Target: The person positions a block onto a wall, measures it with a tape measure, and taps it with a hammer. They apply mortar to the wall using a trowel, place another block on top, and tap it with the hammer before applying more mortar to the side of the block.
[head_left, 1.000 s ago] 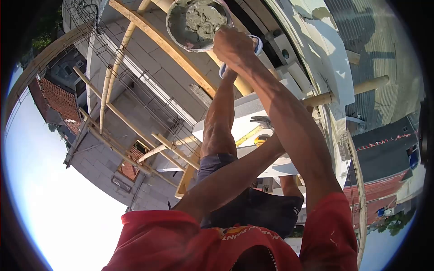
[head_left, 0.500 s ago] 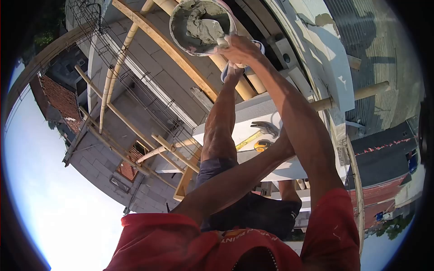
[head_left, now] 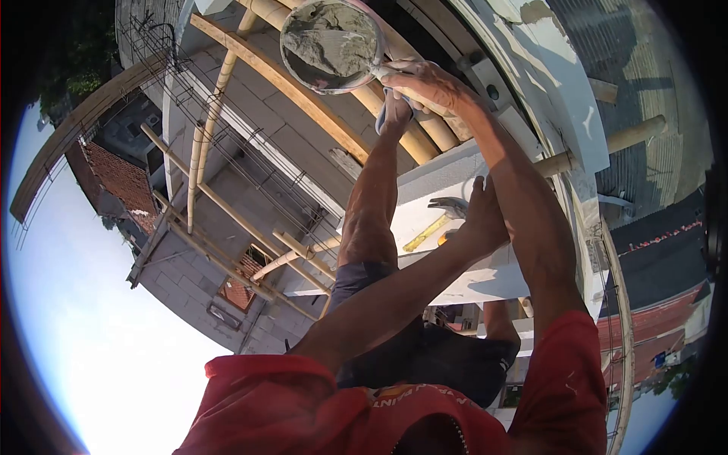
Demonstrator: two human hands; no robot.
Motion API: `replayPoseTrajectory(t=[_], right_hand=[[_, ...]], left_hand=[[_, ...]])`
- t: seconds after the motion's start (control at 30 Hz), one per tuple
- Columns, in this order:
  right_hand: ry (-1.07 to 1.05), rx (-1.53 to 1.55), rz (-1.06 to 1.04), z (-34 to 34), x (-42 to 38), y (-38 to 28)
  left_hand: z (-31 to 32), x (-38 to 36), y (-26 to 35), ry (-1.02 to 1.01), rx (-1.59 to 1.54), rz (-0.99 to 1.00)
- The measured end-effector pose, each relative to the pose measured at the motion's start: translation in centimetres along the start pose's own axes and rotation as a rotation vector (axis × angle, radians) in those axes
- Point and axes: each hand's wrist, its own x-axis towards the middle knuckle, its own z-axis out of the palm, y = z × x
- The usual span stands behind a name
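Observation:
A round bucket (head_left: 285,47) of wet grey mortar (head_left: 330,42) stands at the top centre. At its right rim, my right hand (head_left: 425,82) is closed on a pale tool handle (head_left: 381,71); the tool's other end is hard to make out in the mortar. My left hand (head_left: 485,216) lies lower, partly hidden by my right forearm, with its visible fingers stretched up. Just left of it, a claw hammer (head_left: 428,231) with a yellow handle rests on a white block surface (head_left: 485,280). A yellow object (head_left: 445,237) beside the hammer is mostly covered by my left arm.
My foot (head_left: 396,112) is on bamboo poles below the bucket. A wooden beam (head_left: 284,83) and steel rebar (head_left: 258,155) run diagonally at left, over a grey block wall (head_left: 178,292). Bamboo (head_left: 637,134) juts out at right, above a lower roof (head_left: 629,68).
My left hand has come out from behind my right forearm. The mortar looks flatter, and the pale lump near my right hand no longer shows. The view has shifted slightly.

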Motion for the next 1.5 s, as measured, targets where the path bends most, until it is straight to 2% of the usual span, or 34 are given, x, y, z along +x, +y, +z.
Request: replayPoseTrajectory(t=[0.1,0.23,0.3,0.37,0.43,0.47,0.53,0.6,0.7,0.8,0.87,0.93,1.0,1.1,1.2,1.27,1.33,1.43,1.5], right_hand=[[-0.028,0.090,-0.035,0.0,-0.6,0.3],[-0.121,0.172,0.084,0.1,-2.9,-0.1],[-0.158,0.114,0.121,-0.2,-4.9,-1.9],[-0.189,0.117,0.007,-0.3,-5.5,-0.1],[-0.175,0.225,0.011,-1.2,-8.6,-1.2],[-0.176,0.171,0.105,-2.1,-10.4,-1.9],[-0.024,0.254,0.006,-3.6,-16.3,-2.7],[0.107,0.262,0.020,-5.8,-23.5,-2.0],[0.356,0.387,0.075,-7.6,-36.0,0.9],[0.755,0.431,0.171,-7.6,-48.2,4.7],[0.895,0.398,0.275,-7.8,-54.9,8.4],[1.156,0.344,0.352,-7.5,-58.6,11.3],[1.133,0.332,0.505,-8.9,-62.1,16.5],[1.237,0.199,0.527,-10.3,-62.3,22.6],[1.092,-0.015,0.684,-14.1,-61.2,30.8],[1.062,-0.061,0.757,-15.7,-58.5,32.7],[1.010,-0.090,0.844,-17.3,-55.6,33.7],[0.961,-0.609,0.809,-18.9,-52.1,36.5],[0.916,-0.709,0.880,-18.7,-50.6,36.1]], left_hand=[[-0.6,0.4,0.2,-0.054,0.058,-0.009],[-0.6,1.0,0.3,-0.046,0.048,-0.072],[-0.8,1.3,0.5,-0.064,0.003,-0.084],[-1.1,1.3,-0.1,-0.075,0.000,-0.055],[-1.5,1.5,-0.6,-0.069,0.052,-0.017],[-2.1,1.7,-0.5,-0.063,0.089,-0.009],[-1.9,1.9,-1.1,-0.057,0.111,-0.027],[-2.7,2.6,-0.5,-0.168,0.148,-0.105],[-2.3,2.8,-0.9,-0.114,0.138,-0.170],[-2.6,3.5,-0.2,-0.098,0.147,-0.337],[-2.7,4.0,0.7,-0.052,0.168,-0.392],[-1.4,3.9,-3.3,-0.009,0.153,-0.321],[-0.6,4.0,-5.2,0.014,0.119,-0.291],[-0.1,3.8,-4.4,0.010,0.063,-0.329],[0.3,3.7,-4.1,0.020,0.075,-0.273],[0.3,3.6,-3.1,-0.036,0.064,-0.359],[0.5,3.6,-3.3,-0.008,0.135,-0.353],[1.0,3.6,-3.1,-0.009,0.143,-0.329],[1.2,3.4,-3.3,-0.021,0.138,-0.333]])
